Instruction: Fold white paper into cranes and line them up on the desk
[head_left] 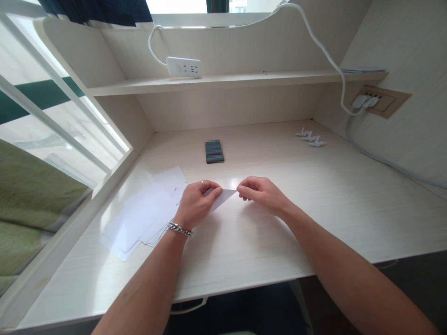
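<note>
A small folded sheet of white paper (223,198) is held just above the desk, its pointed corner toward the right. My left hand (199,200), with a ring and a chain bracelet, grips the paper between thumb and fingers and covers part of it. At the paper's right tip, my right hand (257,190) pinches the corner between thumb and forefinger, the other fingers curled in. Loose white sheets (146,209) lie spread beside my left forearm. Several small folded paper cranes (311,137) stand at the back right of the desk.
Behind my hands lies a dark, blurred-out rectangular object (214,151). A white power strip (184,67) sits on the shelf (237,83), its cable running to a wall socket (384,100) at right. White rails (63,102) border the desk's left side.
</note>
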Tool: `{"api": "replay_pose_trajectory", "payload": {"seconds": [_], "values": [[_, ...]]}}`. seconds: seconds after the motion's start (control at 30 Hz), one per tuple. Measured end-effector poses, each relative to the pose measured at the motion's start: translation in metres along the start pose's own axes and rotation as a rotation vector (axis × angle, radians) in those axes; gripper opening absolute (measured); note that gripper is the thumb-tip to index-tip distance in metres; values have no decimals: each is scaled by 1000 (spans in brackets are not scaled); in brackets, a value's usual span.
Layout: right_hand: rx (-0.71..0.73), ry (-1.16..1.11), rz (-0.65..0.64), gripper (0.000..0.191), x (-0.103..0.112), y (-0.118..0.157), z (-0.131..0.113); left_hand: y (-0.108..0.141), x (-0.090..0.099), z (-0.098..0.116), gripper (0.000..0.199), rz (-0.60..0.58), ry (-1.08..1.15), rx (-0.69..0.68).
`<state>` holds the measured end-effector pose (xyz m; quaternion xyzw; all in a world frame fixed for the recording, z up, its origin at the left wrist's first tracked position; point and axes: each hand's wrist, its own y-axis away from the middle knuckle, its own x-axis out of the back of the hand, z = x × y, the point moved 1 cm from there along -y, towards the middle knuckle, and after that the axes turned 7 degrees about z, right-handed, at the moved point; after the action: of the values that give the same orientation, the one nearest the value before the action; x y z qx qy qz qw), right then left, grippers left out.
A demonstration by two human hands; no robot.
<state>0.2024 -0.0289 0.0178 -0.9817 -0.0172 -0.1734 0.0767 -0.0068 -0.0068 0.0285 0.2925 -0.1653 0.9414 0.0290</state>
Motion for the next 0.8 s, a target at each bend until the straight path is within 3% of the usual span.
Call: {"api": "replay_pose_trajectory", "payload": {"seconds": [0.27,0.5,0.63,0.73,0.8], "values": [[55,122,-34,16,-7,3,-4,6,-11,14,19,-183,-21,-41],[0,-16,-34,12,14,-2,2,2,-1,5,16,-250,75,47],[-19,-115,2,13,25,-6,12,-2,6,-4,13,-212,210,117],[-26,-121,-28,13,24,-7,14,-2,2,-5,16,-154,253,104],[-34,-119,-52,14,21,-6,11,0,-3,-3,22,-181,242,88]]}}
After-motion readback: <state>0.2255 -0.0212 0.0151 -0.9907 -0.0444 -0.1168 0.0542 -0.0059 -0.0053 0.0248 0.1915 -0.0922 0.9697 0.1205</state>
